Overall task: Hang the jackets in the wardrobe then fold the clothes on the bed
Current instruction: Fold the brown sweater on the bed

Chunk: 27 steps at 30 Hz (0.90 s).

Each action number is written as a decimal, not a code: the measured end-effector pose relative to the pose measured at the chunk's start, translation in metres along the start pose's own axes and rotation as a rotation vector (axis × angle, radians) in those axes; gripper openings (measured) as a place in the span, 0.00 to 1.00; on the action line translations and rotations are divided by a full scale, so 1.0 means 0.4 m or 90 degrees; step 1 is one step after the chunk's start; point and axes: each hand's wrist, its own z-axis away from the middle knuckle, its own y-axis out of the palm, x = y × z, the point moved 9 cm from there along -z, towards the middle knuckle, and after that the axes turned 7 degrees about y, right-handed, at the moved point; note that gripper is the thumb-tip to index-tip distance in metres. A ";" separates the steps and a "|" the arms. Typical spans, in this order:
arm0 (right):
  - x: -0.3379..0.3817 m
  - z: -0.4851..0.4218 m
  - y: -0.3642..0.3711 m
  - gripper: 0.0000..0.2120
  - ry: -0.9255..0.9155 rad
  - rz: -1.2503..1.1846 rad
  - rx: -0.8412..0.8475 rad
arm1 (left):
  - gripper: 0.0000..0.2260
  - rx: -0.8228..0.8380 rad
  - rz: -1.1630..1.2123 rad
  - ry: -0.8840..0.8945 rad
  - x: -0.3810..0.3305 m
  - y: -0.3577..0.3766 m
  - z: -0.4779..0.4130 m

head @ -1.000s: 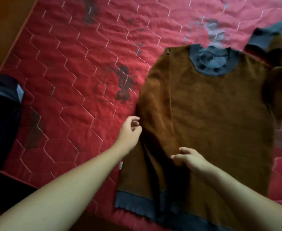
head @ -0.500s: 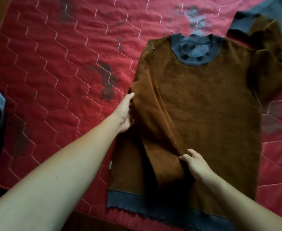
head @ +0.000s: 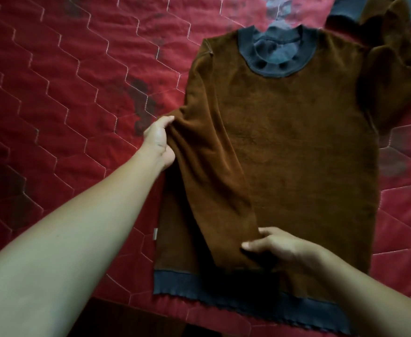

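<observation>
Your left grip (head: 159,139) clutches the folded sleeve (head: 211,178) of the brown sweater (head: 297,154), centre-left; your right grip (head: 272,246) pinches that sleeve lower down. The sweater lies on the red quilted bed (head: 66,93).

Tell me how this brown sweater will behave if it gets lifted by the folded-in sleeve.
Likely floppy: the brown sweater bunches into soft creases where the left hand grips it. Its fuzzy pile probably clings to the red quilt rather than sliding. The sleeve that the right hand pinches would probably droop and unfold if lifted.
</observation>
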 end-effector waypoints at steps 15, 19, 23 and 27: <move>0.146 0.008 0.000 0.11 0.023 0.523 -0.136 | 0.22 -0.071 -0.318 0.158 -0.077 -0.118 -0.080; 0.203 0.028 0.008 0.16 -0.010 0.230 -0.068 | 0.23 0.008 -0.303 0.091 -0.056 -0.089 -0.073; 0.109 0.025 0.026 0.22 -0.062 0.040 -0.180 | 0.25 0.013 -0.294 0.098 -0.033 -0.078 -0.071; -0.022 0.012 0.074 0.11 -0.060 -0.156 -0.149 | 0.29 0.034 -0.287 0.100 -0.020 -0.071 -0.073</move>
